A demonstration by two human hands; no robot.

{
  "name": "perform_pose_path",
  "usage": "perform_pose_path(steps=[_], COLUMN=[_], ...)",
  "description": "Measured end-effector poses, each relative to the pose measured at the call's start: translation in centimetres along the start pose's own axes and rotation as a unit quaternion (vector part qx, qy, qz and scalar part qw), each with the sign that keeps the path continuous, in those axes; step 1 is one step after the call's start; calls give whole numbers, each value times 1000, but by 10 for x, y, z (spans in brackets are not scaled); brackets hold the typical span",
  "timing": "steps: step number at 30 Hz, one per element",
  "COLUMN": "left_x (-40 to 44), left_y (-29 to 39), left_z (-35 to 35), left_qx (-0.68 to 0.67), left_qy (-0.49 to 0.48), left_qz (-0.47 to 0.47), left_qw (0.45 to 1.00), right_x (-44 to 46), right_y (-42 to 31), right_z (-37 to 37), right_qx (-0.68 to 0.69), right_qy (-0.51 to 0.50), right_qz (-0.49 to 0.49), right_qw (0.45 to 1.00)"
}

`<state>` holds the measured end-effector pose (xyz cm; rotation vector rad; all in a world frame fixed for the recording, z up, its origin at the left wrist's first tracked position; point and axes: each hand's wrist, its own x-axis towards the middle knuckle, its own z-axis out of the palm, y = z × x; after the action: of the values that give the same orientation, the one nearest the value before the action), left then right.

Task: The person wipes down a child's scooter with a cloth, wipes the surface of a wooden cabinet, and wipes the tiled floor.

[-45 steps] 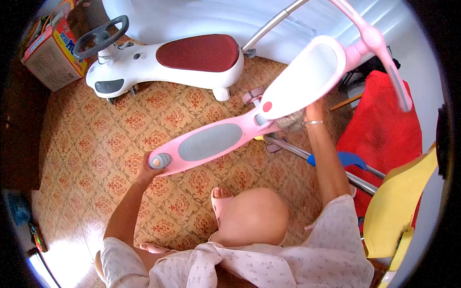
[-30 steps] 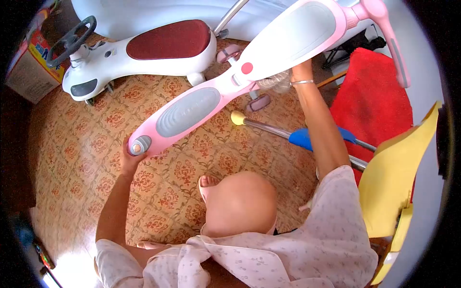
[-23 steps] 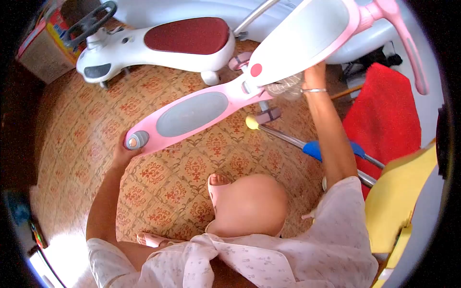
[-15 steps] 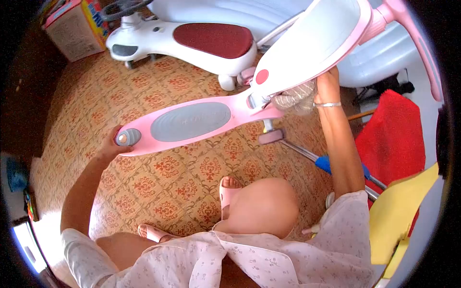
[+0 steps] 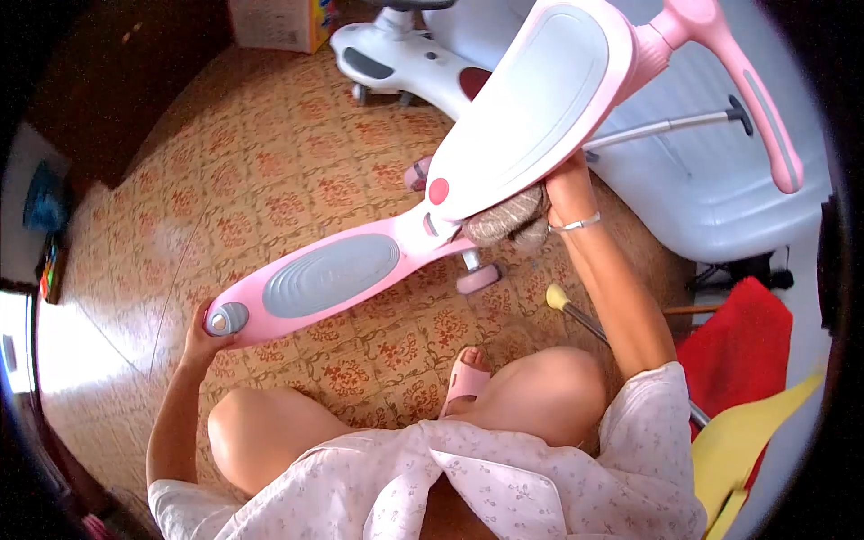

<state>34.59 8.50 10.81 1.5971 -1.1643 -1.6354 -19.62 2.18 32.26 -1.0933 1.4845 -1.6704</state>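
A pink scooter [image 5: 333, 274] with grey pads, a white and grey seat [image 5: 531, 99] and a pink handlebar [image 5: 747, 90] is held tilted over the floor. My left hand [image 5: 205, 340] is wrapped round the rear end of its deck, beside the grey rear cap. My right hand [image 5: 569, 191], with a silver bracelet at the wrist, reaches under the seat; its fingers are mostly hidden there. Beside it, a beige-brown knitted cloth [image 5: 507, 218] shows below the seat. A small pink wheel [image 5: 478, 278] hangs under the scooter.
A white ride-on car [image 5: 405, 63] stands at the top, near a cardboard box [image 5: 270, 22]. Right of the scooter are a pale inflated tub [image 5: 711, 198], a metal rod [image 5: 661, 128], red cloth [image 5: 742, 346], a yellow-tipped leg [image 5: 558, 297] and a yellow panel [image 5: 751, 441]. Dark furniture [image 5: 117, 81] stands upper left.
The view has turned left, so the ride-on car and box sit farther right and higher. The scooter has shifted left and down at its rear, still held by both hands. Both knees now show.
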Motion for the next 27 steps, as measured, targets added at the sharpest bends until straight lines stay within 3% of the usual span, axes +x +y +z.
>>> perform_pose_path(steps=[2, 4, 6, 7, 11, 14, 15, 16, 18, 19, 21, 22, 24, 25, 27], left_x=[-27, -3, 1, 13, 17, 29, 29, 30, 33, 37, 46, 54, 58, 61, 65], left_y=[-5, -18, -39, -55, -62, -76, -84, -74, -46, -40, -35, -33, -43, -41, -30], left_z=[-19, -8, -14, -10, 0, 16, 16, 25, 41, 45, 52, 53, 53, 55, 60], left_qx=[-29, -64, -8, -19, -85, 17, 39, 29, 188, 164, 221, 280, 290, 290, 280], left_qy=[43, 55, 100, 100, 86, 109, 118, 111, 129, 115, 117, 123, 112, 97, 73], left_qz=[-16, -8, 9, 39, 0, 22, 29, 24, 29, 22, 64, 113, 128, 142, 149], left_qw=[999, 996, 995, 994, 993, 994, 992, 993, 973, 979, 966, 945, 942, 941, 945], right_x=[14, 35, 51, 59, 82, 82, 83, 79, 65, 55, 15, -3, -55, -72, -87], right_y=[15, 24, 33, 36, 53, 60, 65, 62, 62, 65, 77, 97, 124, 146, 154], right_z=[28, 51, 72, 80, 98, 82, 65, 57, 47, 43, 30, 17, 15, 12, 60], right_qx=[6, -19, -47, -66, -104, -172, -159, -152, -161, -139, -132, -87, -57, -83, -105], right_qy=[-26, -52, -73, -82, -140, -65, -31, 3, 69, 101, 61, 130, 15, 9, -40], right_qz=[16, -3, -8, -14, -18, -20, 19, 53, 61, 65, 45, 133, 271, 323, 315], right_qw=[1000, 998, 996, 994, 985, 983, 987, 987, 983, 983, 988, 979, 961, 943, 942])
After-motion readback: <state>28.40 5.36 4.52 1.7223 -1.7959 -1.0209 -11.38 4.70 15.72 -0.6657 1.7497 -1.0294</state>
